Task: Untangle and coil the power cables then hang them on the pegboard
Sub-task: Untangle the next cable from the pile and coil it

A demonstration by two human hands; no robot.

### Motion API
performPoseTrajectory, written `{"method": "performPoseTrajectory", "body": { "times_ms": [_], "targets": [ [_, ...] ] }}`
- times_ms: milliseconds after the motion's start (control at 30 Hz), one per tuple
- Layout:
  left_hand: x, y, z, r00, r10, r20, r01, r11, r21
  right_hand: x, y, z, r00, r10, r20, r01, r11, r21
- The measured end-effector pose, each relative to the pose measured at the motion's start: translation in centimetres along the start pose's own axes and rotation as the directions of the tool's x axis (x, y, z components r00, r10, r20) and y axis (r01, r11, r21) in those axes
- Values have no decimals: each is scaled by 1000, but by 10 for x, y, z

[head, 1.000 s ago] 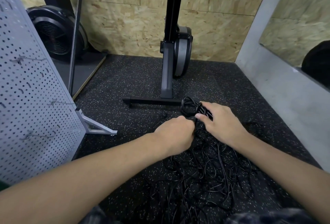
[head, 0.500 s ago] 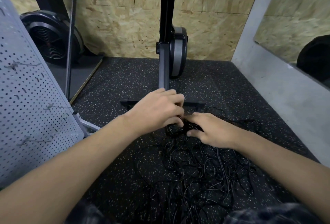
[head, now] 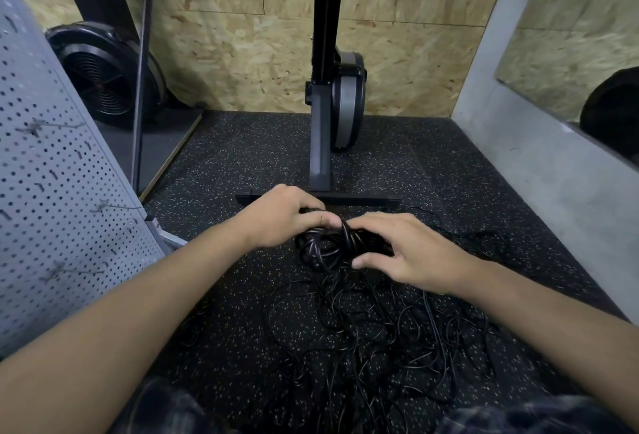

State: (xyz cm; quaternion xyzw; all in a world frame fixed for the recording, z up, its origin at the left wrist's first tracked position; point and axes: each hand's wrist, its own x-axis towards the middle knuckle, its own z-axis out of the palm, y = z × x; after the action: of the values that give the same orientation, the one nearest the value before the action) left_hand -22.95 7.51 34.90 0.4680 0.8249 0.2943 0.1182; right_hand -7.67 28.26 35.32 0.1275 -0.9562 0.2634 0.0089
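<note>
A loose tangle of thin black power cables (head: pixel 373 330) lies spread on the speckled rubber floor in front of me. Above it I hold a small coiled bundle of black cable (head: pixel 332 247). My left hand (head: pixel 287 215) grips the bundle's upper left side with curled fingers. My right hand (head: pixel 404 253) holds its right side between thumb and fingers. One strand crosses over the top of the bundle between my hands. The grey pegboard (head: pixel 58 191) with several metal hooks stands tilted at the left.
A black machine with a T-shaped foot (head: pixel 321 196) stands just beyond my hands. A black fan wheel (head: pixel 103 77) and a pole (head: pixel 141 67) sit at the back left. A grey wall (head: pixel 539 170) runs along the right. Chipboard covers the back wall.
My left hand swung over the bundle from the near side to its far left, carrying a strand around it. My right hand kept its hold and sank slightly.
</note>
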Motion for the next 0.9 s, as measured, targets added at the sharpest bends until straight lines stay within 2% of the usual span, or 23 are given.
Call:
{"method": "performPoseTrajectory", "body": {
  "times_ms": [67,200,333,467,567,667,800,900],
  "targets": [
    [-1,-3,2,996,-69,57,79,979,-187,-2,-4,-3,999,1,-41,-1,1000,0],
    [-5,-5,5,973,-66,222,160,886,-435,-6,-9,-2,997,-30,-71,32,999,21],
    [-7,4,1,952,-87,293,223,852,-473,-6,-11,0,994,-27,-104,34,997,68],
    [-5,12,10,922,-234,309,378,723,-579,-6,-10,0,990,14,-141,-5,998,60],
    [-7,21,11,908,-265,323,406,747,-527,-6,-9,2,991,60,-118,-59,998,15],
    [-11,35,8,903,-264,338,395,819,-415,-5,-2,6,997,11,-76,-19,994,-105],
    [-10,26,19,886,-286,366,406,859,-313,-4,3,8,999,3,-52,-10,990,-142],
    [-7,13,28,874,-411,260,465,862,-202,-4,1,9,999,33,-21,-37,975,-217]
  ]
}}
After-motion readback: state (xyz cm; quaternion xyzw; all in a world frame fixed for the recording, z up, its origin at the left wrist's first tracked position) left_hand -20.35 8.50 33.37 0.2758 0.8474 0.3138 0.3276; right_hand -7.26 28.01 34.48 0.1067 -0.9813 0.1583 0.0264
